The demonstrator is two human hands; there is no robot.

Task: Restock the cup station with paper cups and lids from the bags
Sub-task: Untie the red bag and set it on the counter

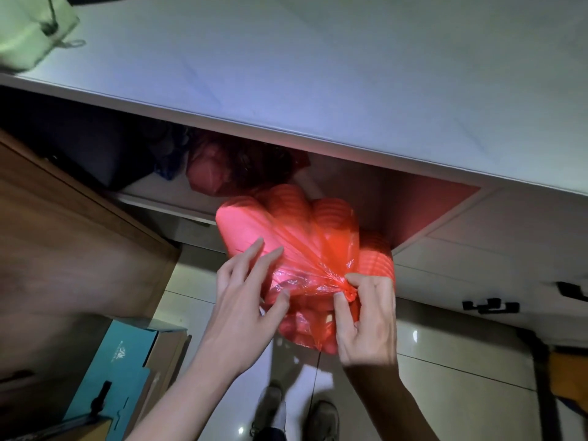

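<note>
Bag (305, 249) — red, translucent plastic, tied shut; held in the air below the worktop's front edge, in front of the open cupboard. Contents: several stacks of cups showing through the film as ribbed columns; whether any lids are among them cannot be told.

Knot (349, 294) — at the bag's near end, film gathered into radiating creases toward it. Still tied.

Orientation — the stacks lie with their long axis running from the knot up and away toward the cupboard; closed, rounded ends point at the cupboard, knotted mouth points back at the person. Bag lies tilted, more on its side than upright.

Right hand (366, 323) — grip closed on the knot, thumb and forefinger pinching it.

Left hand (245, 300) — fingers spread and flat against the bag's left side, steadying; grip open, clasping nothing.

Second bag (222, 173) — darker red, on the shelf (152, 198) inside the cupboard, behind the first.

Worktop (350, 74) — pale; no cups or lids set out on the part in view.

Progress — early, by my judgement: one bag is out but unopened, nothing stocked. Left: undo knot, take out stacks, place them; then the second bag.

Floor — tiled; a blue box (124, 361) at lower left.
</note>
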